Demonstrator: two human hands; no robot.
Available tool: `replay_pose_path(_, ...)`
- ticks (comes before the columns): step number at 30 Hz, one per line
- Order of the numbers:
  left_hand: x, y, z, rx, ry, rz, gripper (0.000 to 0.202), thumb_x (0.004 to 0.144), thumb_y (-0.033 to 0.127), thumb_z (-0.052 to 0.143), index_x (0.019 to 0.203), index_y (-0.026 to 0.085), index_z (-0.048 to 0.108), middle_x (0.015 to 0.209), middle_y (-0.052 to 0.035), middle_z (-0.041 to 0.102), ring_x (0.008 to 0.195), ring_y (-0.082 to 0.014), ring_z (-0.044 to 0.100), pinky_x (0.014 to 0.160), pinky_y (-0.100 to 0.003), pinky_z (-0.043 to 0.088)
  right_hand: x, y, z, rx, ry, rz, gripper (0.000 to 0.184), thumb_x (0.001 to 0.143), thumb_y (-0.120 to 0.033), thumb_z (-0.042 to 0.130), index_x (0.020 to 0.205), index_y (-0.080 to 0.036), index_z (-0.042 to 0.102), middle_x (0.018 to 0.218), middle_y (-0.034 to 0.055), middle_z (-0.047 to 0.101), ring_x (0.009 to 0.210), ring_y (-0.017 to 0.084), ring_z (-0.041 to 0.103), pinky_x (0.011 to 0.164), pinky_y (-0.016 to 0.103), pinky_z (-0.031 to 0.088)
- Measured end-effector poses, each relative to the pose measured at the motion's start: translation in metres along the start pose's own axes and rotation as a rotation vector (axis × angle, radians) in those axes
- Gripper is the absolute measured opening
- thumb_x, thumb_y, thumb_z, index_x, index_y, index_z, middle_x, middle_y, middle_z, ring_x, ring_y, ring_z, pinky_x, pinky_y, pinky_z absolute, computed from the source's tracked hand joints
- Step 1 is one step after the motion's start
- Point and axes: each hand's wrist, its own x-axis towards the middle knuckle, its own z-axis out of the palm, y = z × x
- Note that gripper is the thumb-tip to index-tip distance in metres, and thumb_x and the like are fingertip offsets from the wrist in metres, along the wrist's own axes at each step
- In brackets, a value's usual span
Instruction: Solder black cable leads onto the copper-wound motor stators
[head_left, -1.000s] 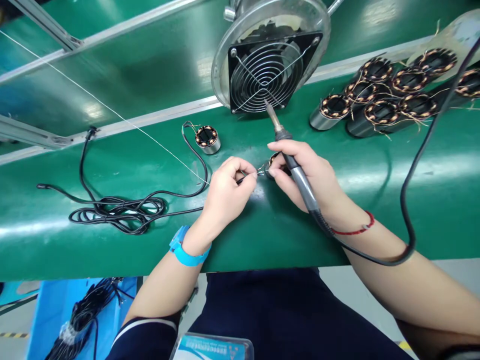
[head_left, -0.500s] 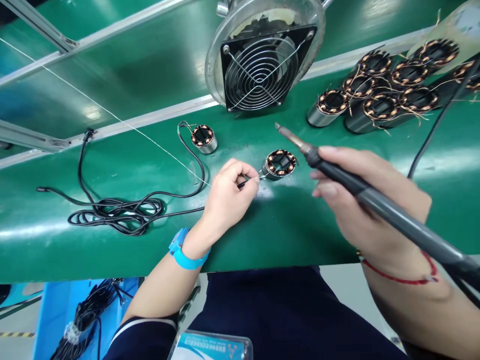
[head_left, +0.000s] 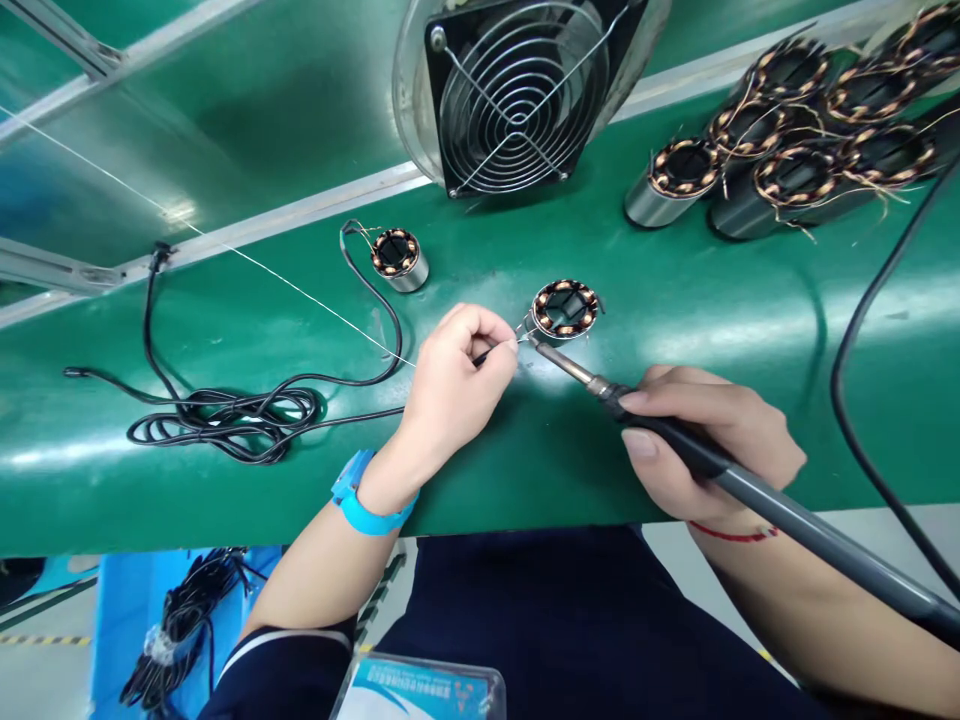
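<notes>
My left hand is closed, pinching the end of a black cable close to the thin wires of a motor stator. The stator stands on the green bench, a ring of copper windings on its top. A thin white strand, probably solder wire, runs from the upper left down to my left hand. My right hand is wrapped around the dark handle of a soldering iron. The iron's tip is at the wires between my left fingertips and the stator; whether it touches them I cannot tell.
Another stator with a cable attached stands to the left, near a coiled black cable. A fan with a wire guard stands behind. Several stators are grouped at the back right. Below left, a blue bin holds bundled cables.
My right hand has brought the soldering iron down and left, from above the bench to the wires beside the stator. My left hand keeps its pinch. The view has shifted slightly.
</notes>
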Motion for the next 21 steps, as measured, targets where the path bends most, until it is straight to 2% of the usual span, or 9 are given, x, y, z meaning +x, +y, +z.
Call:
replay_pose_path(5, -0.0002, -0.0001, 0.0003, 0.001, 0.009, 0.016, 0.015, 0.075, 0.004, 0.054, 0.07, 0.018, 0.055, 0.071, 0.0032, 0.052, 0.054, -0.0057, 0.043, 0.054, -0.023, 0.036, 0.0, -0.0011, 0.0002, 0.026, -0.046, 0.012, 0.03, 0.078, -0.013, 0.06, 0.105, -0.025, 0.064, 0.06, -0.0016, 0.055, 0.043, 0.012, 0.048, 0.038, 0.028, 0.041)
replay_pose_path(16, 0.0006, 0.0006, -0.0004, 0.01, 0.006, 0.004, 0.015, 0.075, 0.005, 0.055, 0.07, 0.019, 0.055, 0.069, 0.0029, 0.052, 0.054, -0.0065, 0.043, 0.053, -0.023, 0.036, -0.0002, 0.0001, 0.0003, 0.01, -0.054, 0.002, 0.031, 0.079, -0.013, 0.061, 0.107, -0.024, 0.065, 0.062, -0.0016, 0.056, 0.045, 0.013, 0.05, 0.04, 0.029, 0.044)
replay_pose_path(21, 0.0012, -0.0009, -0.0002, 0.013, 0.005, 0.007, 0.016, 0.074, 0.004, 0.054, 0.07, 0.019, 0.055, 0.068, 0.0026, 0.051, 0.056, -0.0077, 0.044, 0.052, -0.023, 0.036, 0.0004, -0.0016, -0.0019, -0.043, -0.009, 0.043, 0.034, 0.081, -0.015, 0.062, 0.112, -0.028, 0.064, 0.068, 0.0003, 0.057, 0.053, 0.016, 0.053, 0.048, 0.033, 0.05)
